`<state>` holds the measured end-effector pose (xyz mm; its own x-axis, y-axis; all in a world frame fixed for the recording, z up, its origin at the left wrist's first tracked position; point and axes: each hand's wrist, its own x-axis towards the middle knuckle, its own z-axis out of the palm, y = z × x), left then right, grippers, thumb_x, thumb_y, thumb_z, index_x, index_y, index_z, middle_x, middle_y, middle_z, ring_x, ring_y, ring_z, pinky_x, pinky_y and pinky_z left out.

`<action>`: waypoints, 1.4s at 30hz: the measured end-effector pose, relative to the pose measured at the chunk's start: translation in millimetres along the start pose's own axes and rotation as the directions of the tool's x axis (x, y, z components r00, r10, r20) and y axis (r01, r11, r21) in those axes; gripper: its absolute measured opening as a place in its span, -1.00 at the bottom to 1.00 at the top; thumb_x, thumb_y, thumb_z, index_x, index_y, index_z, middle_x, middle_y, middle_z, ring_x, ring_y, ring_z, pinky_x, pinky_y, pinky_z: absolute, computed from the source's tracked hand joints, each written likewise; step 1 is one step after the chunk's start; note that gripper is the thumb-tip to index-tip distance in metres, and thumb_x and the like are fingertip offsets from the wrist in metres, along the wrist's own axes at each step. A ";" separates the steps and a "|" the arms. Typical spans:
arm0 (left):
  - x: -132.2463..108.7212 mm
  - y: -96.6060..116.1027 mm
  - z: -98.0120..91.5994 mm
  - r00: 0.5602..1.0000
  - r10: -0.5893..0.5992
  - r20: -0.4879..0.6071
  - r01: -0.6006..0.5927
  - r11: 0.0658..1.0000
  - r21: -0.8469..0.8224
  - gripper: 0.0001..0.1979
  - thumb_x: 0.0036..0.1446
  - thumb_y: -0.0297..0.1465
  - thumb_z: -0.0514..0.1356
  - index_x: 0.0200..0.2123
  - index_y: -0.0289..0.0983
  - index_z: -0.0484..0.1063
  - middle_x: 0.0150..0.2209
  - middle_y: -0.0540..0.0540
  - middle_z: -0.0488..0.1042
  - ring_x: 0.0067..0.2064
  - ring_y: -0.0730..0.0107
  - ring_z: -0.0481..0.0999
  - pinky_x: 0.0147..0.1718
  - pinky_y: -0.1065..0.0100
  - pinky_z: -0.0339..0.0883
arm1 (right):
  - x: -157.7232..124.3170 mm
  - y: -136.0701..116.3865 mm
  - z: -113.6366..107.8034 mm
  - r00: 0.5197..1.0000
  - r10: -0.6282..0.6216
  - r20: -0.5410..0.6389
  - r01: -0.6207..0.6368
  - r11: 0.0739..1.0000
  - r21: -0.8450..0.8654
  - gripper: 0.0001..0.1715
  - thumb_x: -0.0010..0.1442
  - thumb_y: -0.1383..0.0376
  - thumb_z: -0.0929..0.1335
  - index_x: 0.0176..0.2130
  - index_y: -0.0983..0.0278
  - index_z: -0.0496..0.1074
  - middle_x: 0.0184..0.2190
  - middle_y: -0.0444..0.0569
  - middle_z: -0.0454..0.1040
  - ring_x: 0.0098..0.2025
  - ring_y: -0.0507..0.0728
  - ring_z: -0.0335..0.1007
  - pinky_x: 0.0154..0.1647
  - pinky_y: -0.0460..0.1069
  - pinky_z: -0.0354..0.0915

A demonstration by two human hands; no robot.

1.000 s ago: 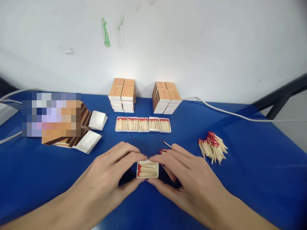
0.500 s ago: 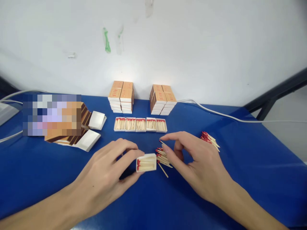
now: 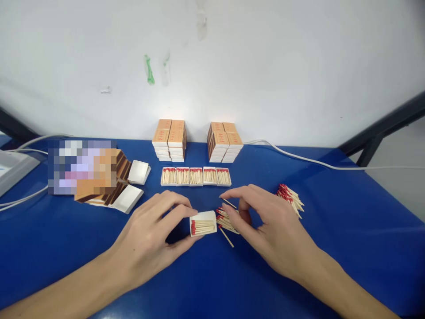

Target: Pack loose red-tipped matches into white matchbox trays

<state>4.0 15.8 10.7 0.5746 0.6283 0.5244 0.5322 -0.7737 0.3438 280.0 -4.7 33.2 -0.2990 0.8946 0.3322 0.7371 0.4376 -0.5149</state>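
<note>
My left hand [image 3: 149,230] grips a white matchbox tray [image 3: 203,215] between fingers and thumb. Inside it, several matches [image 3: 203,227] lie side by side along the near wall, red heads to the left. Just right of the tray, my right hand [image 3: 265,221] pinches a single match [image 3: 229,203] between thumb and index finger. Below those fingers a small pile of matches [image 3: 226,219] rests on the blue table [image 3: 212,279], partly hidden by the thumb. One loose match [image 3: 226,237] lies in front of the pile.
Several match-filled trays [image 3: 195,176] form a row beyond my hands. Behind them stand two stacks of matchboxes [image 3: 168,139]. Empty trays [image 3: 128,198] and box sleeves lie at left beside a blurred patch. Another match pile [image 3: 290,199] sits right; a white cable [image 3: 299,160] runs behind.
The held tray has tilted a little, so its matches show more clearly along the near side. My right hand keeps its pinch above the pile. The view has shifted slightly.
</note>
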 end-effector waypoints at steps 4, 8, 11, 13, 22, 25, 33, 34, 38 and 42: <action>1.1 -2.7 -1.6 1.000 -0.010 0.012 0.010 1.000 -0.013 -0.89 0.47 -0.36 0.38 -0.01 -0.23 0.56 -0.03 -0.08 0.59 -0.07 0.37 0.64 -0.05 0.29 0.54 | -0.3 1.6 0.5 0.998 0.064 0.018 -0.063 0.997 -0.047 -0.82 0.55 0.20 0.41 0.05 0.16 0.62 -0.42 -0.20 0.46 -0.43 0.07 0.43 -0.40 0.01 0.26; -1.4 -4.4 -1.1 0.999 -0.002 0.052 0.003 1.000 -0.021 -0.84 0.48 -0.33 0.38 0.03 -0.23 0.56 -0.03 -0.08 0.59 -0.07 0.34 0.62 -0.06 0.27 0.53 | 0.6 2.6 -0.1 0.992 0.125 -0.023 -0.127 0.988 -0.092 -0.79 0.55 0.14 0.40 0.02 0.15 0.62 -0.44 -0.20 0.47 -0.45 0.08 0.40 -0.44 0.00 0.25; -3.3 -5.8 0.9 0.996 -0.004 0.085 0.005 1.000 -0.016 -0.83 0.48 -0.31 0.39 0.03 -0.22 0.55 -0.05 -0.07 0.60 -0.11 0.31 0.59 -0.08 0.21 0.48 | 1.1 3.4 -2.4 0.986 0.165 -0.016 -0.166 0.980 -0.109 -0.77 0.57 0.11 0.38 0.02 0.13 0.62 -0.46 -0.21 0.47 -0.46 0.09 0.41 -0.45 0.01 0.25; -4.5 -6.6 2.3 0.995 -0.009 0.100 0.010 1.000 -0.014 -0.82 0.48 -0.30 0.39 0.04 -0.20 0.54 -0.05 -0.06 0.60 -0.12 0.29 0.56 -0.06 0.17 0.45 | 1.1 4.6 -4.2 0.982 0.189 0.005 -0.187 0.974 -0.128 -0.77 0.56 0.10 0.39 0.00 0.12 0.62 -0.46 -0.21 0.48 -0.45 0.10 0.43 -0.45 0.01 0.26; -9.2 -5.8 5.5 0.992 -0.048 0.117 0.050 0.999 -0.016 -0.80 0.52 -0.28 0.35 0.10 -0.18 0.52 0.00 -0.05 0.56 -0.07 0.27 0.51 0.05 0.14 0.37 | -2.7 16.3 -3.9 0.968 0.233 0.093 -0.210 0.956 -0.205 -0.88 0.48 0.14 0.49 -0.05 0.08 0.68 -0.21 -0.12 0.54 -0.41 0.07 0.53 -0.44 0.02 0.37; -11.3 -5.8 6.9 0.990 -0.057 0.131 0.060 0.998 -0.018 -0.80 0.55 -0.27 0.31 0.14 -0.16 0.52 0.03 -0.06 0.55 -0.04 0.26 0.52 0.13 0.11 0.35 | -4.5 19.2 -2.1 0.962 0.250 0.110 -0.219 0.947 -0.236 -0.88 0.46 0.13 0.50 -0.05 0.08 0.67 -0.22 -0.12 0.54 -0.43 0.09 0.52 -0.45 0.04 0.39; -13.2 2.8 6.6 0.986 -0.045 0.163 0.048 0.999 -0.015 -0.77 0.57 -0.31 0.30 0.21 -0.16 0.51 0.06 -0.06 0.53 -0.01 0.28 0.55 0.19 0.09 0.39 | -5.0 26.1 -13.1 0.942 0.294 0.163 -0.257 0.942 -0.216 -0.92 0.48 0.17 0.49 -0.06 0.03 0.66 -0.21 -0.15 0.54 -0.35 0.08 0.58 -0.33 0.04 0.40; -11.7 3.9 5.6 0.986 -0.035 0.160 0.037 0.999 -0.009 -0.78 0.57 -0.30 0.29 0.20 -0.17 0.51 0.05 -0.06 0.54 -0.02 0.28 0.56 0.17 0.10 0.41 | -4.5 27.4 -14.3 0.938 0.299 0.174 -0.258 0.940 -0.226 -0.93 0.49 0.20 0.48 -0.08 0.04 0.66 -0.21 -0.15 0.53 -0.35 0.08 0.57 -0.32 0.05 0.39; -3.5 6.2 1.9 0.990 -0.003 0.142 0.003 1.000 0.002 -0.83 0.58 -0.31 0.27 0.13 -0.21 0.51 0.00 -0.09 0.57 -0.07 0.28 0.58 0.03 0.15 0.52 | -1.6 29.2 -13.3 0.932 0.311 0.185 -0.267 0.936 -0.229 -0.85 0.52 0.22 0.44 -0.14 0.06 0.65 -0.20 -0.13 0.53 -0.36 0.08 0.56 -0.33 0.05 0.38; 0.9 5.4 1.3 0.992 -0.011 0.129 0.012 1.000 -0.011 -0.86 0.56 -0.38 0.26 0.11 -0.20 0.51 -0.01 -0.10 0.59 -0.07 0.26 0.60 -0.01 0.17 0.59 | 1.9 27.2 -5.5 0.946 0.301 0.124 -0.274 0.942 -0.194 -0.86 0.53 0.20 0.43 -0.10 0.11 0.64 -0.08 -0.07 0.56 -0.33 0.10 0.59 -0.32 0.07 0.44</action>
<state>8.3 12.3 12.0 0.6442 0.6419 0.4160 0.5324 -0.7667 0.3587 302.9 8.4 24.2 -0.1359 0.9888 0.0611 0.8938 0.1490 -0.4230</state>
